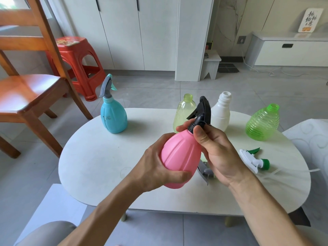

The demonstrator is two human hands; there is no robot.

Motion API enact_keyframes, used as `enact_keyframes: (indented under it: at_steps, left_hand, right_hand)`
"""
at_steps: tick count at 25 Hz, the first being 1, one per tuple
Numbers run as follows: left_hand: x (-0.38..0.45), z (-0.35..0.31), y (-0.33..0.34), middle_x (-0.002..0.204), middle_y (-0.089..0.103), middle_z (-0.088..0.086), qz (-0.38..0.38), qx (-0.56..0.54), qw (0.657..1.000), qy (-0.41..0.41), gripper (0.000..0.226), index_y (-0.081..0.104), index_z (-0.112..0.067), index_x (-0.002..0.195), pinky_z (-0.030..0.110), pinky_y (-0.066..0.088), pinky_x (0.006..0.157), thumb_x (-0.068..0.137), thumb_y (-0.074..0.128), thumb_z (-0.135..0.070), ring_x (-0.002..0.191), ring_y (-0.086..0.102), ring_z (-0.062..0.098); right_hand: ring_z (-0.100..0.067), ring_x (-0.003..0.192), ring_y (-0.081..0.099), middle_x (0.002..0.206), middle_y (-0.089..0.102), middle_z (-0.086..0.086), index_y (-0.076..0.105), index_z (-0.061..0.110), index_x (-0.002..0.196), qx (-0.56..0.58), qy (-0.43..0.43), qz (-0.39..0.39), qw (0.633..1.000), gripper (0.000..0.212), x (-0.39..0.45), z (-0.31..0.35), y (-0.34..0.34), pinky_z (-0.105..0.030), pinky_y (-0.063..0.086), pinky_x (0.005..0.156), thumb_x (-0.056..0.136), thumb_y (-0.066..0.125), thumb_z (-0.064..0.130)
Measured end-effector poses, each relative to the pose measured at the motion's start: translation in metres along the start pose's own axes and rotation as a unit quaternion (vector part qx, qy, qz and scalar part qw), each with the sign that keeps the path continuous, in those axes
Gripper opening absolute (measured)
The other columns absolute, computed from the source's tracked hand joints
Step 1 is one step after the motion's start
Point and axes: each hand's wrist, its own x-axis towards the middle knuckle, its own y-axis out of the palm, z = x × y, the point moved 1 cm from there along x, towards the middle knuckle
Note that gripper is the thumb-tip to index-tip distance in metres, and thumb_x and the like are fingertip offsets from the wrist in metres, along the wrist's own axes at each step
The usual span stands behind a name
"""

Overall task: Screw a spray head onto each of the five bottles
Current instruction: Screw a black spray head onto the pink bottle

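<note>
My left hand (156, 167) grips the body of a pink bottle (179, 155), held tilted above the white oval table (99, 160). My right hand (218, 151) pinches the collar of a black spray head (202, 112) sitting on the pink bottle's neck. A blue bottle (113, 118) with a grey and teal spray head (107, 86) stands at the back left. Three bottles stand with bare necks at the back: pale yellow-green (182, 112), white (221, 112) and ribbed green (262, 123). A white and green spray head (253, 158) lies at the right. A grey spray head (204, 172) lies partly hidden under my right hand.
A wooden chair (28, 89) stands to the left of the table, with a red plastic stool (78, 64) behind it. White cabinets line the back wall. A white cushion (312, 139) edges the table's right side. Thin clear tubes (284, 172) trail across the table's right part.
</note>
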Motion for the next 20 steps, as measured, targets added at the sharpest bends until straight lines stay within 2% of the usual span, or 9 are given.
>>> enact_keyframes:
  at_steps: [5, 11, 16, 20]
  left_hand:
    - [0.003, 0.001, 0.008, 0.109, 0.066, -0.016, -0.031, 0.021, 0.999, 0.007, 0.085, 0.052, -0.045, 0.125, 0.021, 0.058, 0.066, 0.048, 0.087, -0.051, 0.098, 0.066, 0.007]
    - [0.004, 0.001, 0.016, 0.107, 0.064, -0.02, -0.067, 0.054, 0.996, 0.014, 0.087, 0.049, -0.047, 0.124, 0.016, 0.054, 0.061, 0.047, 0.087, -0.053, 0.095, 0.064, 0.0]
    - [0.002, 0.001, 0.019, 0.105, 0.062, -0.021, -0.086, 0.029, 0.996, 0.024, 0.084, 0.05, -0.049, 0.121, 0.017, 0.055, 0.051, 0.048, 0.091, -0.042, 0.093, 0.064, 0.0]
    - [0.002, 0.002, 0.018, 0.105, 0.062, -0.018, -0.097, 0.039, 0.994, 0.033, 0.085, 0.05, -0.046, 0.122, 0.02, 0.055, 0.047, 0.048, 0.092, -0.04, 0.092, 0.064, 0.003]
  right_hand:
    - [-0.018, 0.104, 0.067, 0.107, 0.073, -0.015, 0.067, 0.006, 0.102, -0.004, -0.019, -0.03, 0.999, 0.038, -0.002, 0.001, 0.002, -0.028, 0.051, 0.093, 0.088, 0.062, 0.041]
    - [-0.012, 0.095, 0.068, 0.097, 0.074, -0.001, 0.069, 0.009, 0.097, -0.002, -0.028, -0.054, 0.998, 0.034, -0.002, 0.002, 0.002, -0.021, 0.051, 0.084, 0.086, 0.064, 0.041]
    - [-0.018, 0.098, 0.068, 0.104, 0.075, -0.011, 0.07, 0.011, 0.099, -0.034, -0.025, -0.058, 0.997, 0.036, -0.001, 0.002, 0.001, -0.025, 0.052, 0.088, 0.086, 0.065, 0.044]
    - [-0.013, 0.096, 0.068, 0.096, 0.076, 0.002, 0.073, 0.018, 0.095, -0.032, -0.028, -0.067, 0.997, 0.031, 0.0, 0.002, 0.004, -0.022, 0.051, 0.087, 0.083, 0.066, 0.046]
